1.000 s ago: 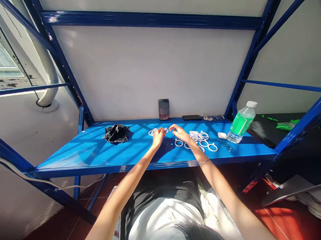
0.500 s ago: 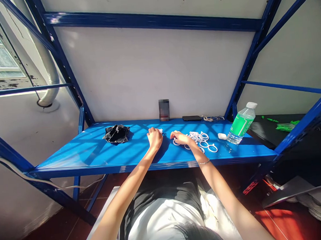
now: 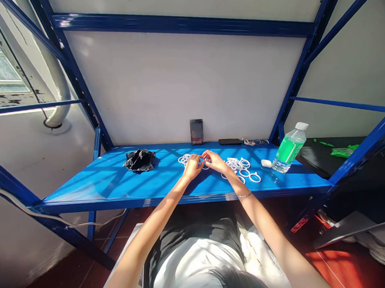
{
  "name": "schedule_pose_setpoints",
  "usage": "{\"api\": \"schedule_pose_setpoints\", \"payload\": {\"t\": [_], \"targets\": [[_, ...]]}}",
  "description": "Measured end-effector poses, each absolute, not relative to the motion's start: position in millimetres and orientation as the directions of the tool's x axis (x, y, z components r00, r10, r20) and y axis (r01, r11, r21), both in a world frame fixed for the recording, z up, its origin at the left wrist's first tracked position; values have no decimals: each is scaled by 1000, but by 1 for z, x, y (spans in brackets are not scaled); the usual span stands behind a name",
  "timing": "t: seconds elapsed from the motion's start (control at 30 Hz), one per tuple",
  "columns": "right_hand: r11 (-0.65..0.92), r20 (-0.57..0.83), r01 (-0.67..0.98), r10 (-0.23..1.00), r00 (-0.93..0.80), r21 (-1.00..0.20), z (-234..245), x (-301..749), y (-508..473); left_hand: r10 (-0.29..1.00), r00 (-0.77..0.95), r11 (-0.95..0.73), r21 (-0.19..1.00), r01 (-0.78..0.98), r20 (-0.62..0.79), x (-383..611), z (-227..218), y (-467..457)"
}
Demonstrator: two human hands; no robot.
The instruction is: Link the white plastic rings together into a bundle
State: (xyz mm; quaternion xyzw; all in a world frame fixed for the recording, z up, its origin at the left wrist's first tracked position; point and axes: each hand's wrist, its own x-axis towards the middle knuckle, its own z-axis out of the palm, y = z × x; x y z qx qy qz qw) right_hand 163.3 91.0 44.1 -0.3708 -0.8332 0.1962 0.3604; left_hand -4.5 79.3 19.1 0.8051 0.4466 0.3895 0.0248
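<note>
My left hand (image 3: 192, 166) and my right hand (image 3: 215, 161) meet above the middle of the blue shelf (image 3: 116, 183), fingertips pinched together on a small white ring (image 3: 205, 163) between them. A small group of white rings (image 3: 184, 159) lies just behind my left hand. A larger pile of loose white rings (image 3: 242, 168) lies to the right of my right hand. A thin bracelet sits on my right wrist.
A crumpled black bag (image 3: 140, 160) lies at the left. A phone (image 3: 196, 131) leans upright against the back wall, a dark phone (image 3: 229, 141) and a cable lie beside it. A small white case (image 3: 266, 163) and a green-labelled water bottle (image 3: 289, 148) stand at the right.
Half a second ago my hands were apart, left hand down by the small group, right hand on the pile. Now both have lifted and come together with a ring between the fingertips.
</note>
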Motion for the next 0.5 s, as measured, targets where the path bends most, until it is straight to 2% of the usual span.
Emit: {"api": "schedule_pose_setpoints", "payload": {"t": [0.13,0.27,0.37,0.5], "targets": [[651,484,453,758,-437,-610,45,162,91,762,299,-613,492,619,574,-3,23,78],[622,472,438,781,-409,-649,44,162,93,842,225,-539,730,421,491,-1,29,73],[555,436,364,825,-361,-748,43,162,95,882,168,-469,850,239,440,-1,33,73],[445,347,205,855,-385,-872,45,163,96,914,168,-382,922,62,368,-3,34,75]]}}
